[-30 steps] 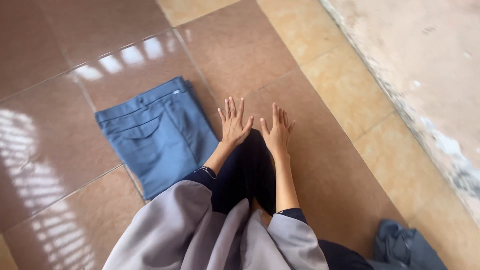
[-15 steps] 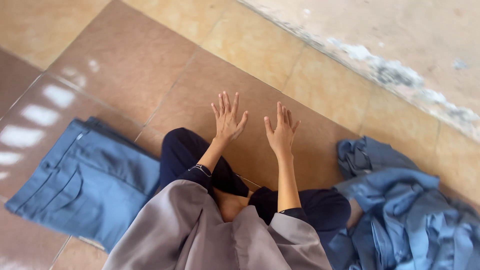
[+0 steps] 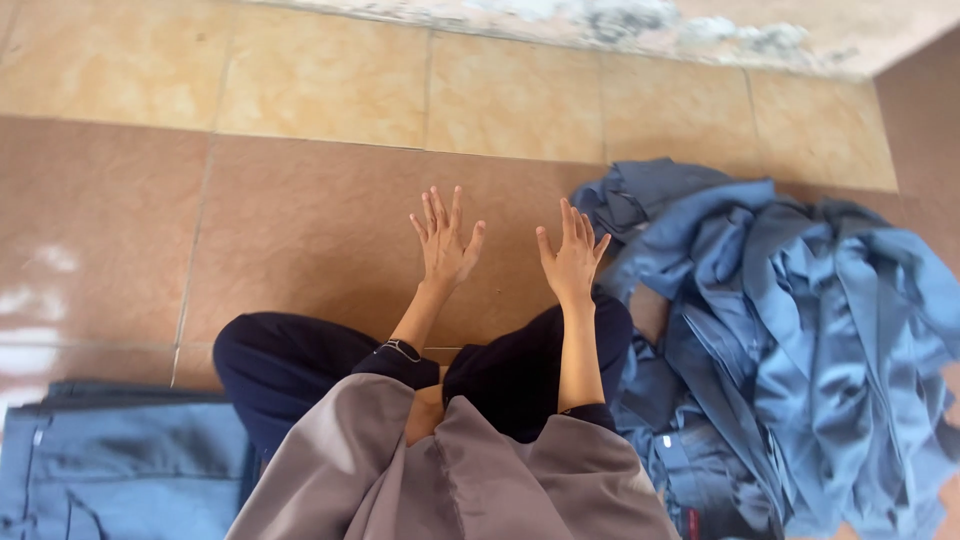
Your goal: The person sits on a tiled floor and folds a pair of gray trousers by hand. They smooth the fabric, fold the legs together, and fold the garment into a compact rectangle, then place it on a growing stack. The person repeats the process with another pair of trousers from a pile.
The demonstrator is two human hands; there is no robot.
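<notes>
Two bare hands, left hand and right hand, were raised empty with fingers spread, apart, above the brown tiled floor. Nearest lay a rumpled heap of blue cloth garments, just right of the right hand; one folded blue garment lay lower left.

A heap of blue garments is seen; the floor is tiled reddish-brown and mottled tan.

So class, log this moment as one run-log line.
left hand: open, empty | right hand: open, empty | crumpled blue cloth heap: right | folded blue trousers: left | brown tiled floor
</notes>
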